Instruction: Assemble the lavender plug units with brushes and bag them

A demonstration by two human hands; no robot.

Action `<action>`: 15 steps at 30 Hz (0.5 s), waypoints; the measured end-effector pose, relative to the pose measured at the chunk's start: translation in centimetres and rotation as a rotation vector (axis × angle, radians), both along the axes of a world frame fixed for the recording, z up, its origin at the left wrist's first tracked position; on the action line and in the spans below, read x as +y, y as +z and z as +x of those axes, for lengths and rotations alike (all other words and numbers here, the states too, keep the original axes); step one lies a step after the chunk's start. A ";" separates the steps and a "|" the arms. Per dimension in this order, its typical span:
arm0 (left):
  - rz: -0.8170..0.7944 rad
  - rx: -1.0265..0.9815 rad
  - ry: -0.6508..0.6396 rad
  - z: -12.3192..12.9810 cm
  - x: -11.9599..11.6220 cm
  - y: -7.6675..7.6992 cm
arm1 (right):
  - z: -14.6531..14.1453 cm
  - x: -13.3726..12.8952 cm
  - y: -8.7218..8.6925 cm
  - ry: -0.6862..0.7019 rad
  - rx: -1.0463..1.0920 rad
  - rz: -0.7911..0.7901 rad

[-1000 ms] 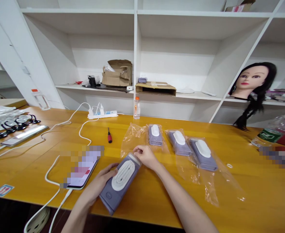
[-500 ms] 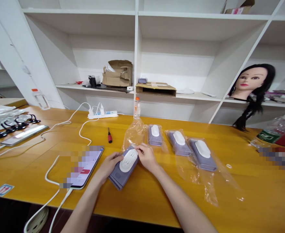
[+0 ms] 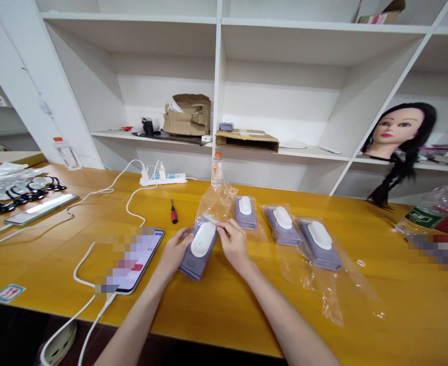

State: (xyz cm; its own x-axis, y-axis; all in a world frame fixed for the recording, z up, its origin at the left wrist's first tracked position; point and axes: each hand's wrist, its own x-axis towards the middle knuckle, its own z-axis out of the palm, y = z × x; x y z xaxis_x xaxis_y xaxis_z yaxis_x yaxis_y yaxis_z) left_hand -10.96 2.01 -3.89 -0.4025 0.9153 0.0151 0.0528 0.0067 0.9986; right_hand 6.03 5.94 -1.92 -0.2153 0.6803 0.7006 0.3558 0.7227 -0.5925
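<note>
A grey-purple flat block (image 3: 192, 264), which looks like a folded case, carries a white oval piece (image 3: 203, 239) on top. My left hand (image 3: 175, 250) grips the block along its left side, the thumb lying on the upper face by the oval. At the block's far right corner, my right hand (image 3: 233, 242) pinches a small white strip (image 3: 211, 218) between thumb and fingers. Its exact kind is too small to tell. Just beyond lies a crumpled clear plastic bag (image 3: 217, 199). Similar blocks with white ovals, a near one (image 3: 319, 244) among them, lie in clear bags to the right.
A phone (image 3: 142, 262) on a white cable lies left of my hands. Behind are a red screwdriver (image 3: 174, 212), a power strip (image 3: 165, 178) and a small orange-capped bottle (image 3: 217, 170). A white ring (image 3: 360, 263) and a large bottle (image 3: 418, 213) are on the right.
The block has shifted slightly away from me and to the right with both hands. The white strip at my right fingertips now shows, standing out past the oval's far end.
</note>
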 end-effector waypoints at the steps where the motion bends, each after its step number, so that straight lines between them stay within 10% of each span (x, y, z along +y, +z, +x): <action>1: 0.023 0.018 -0.001 0.0 0.1 -0.2 | -0.1 -0.2 0.0 0.002 -0.006 0.048; 9: -0.020 -0.155 -0.078 0.4 -0.5 0.6 | 0.0 -1.1 -0.5 0.011 -0.244 0.364; 15: 0.081 -0.399 -0.050 1.2 -1.5 2.1 | 0.0 -0.3 0.6 -0.073 0.495 -0.222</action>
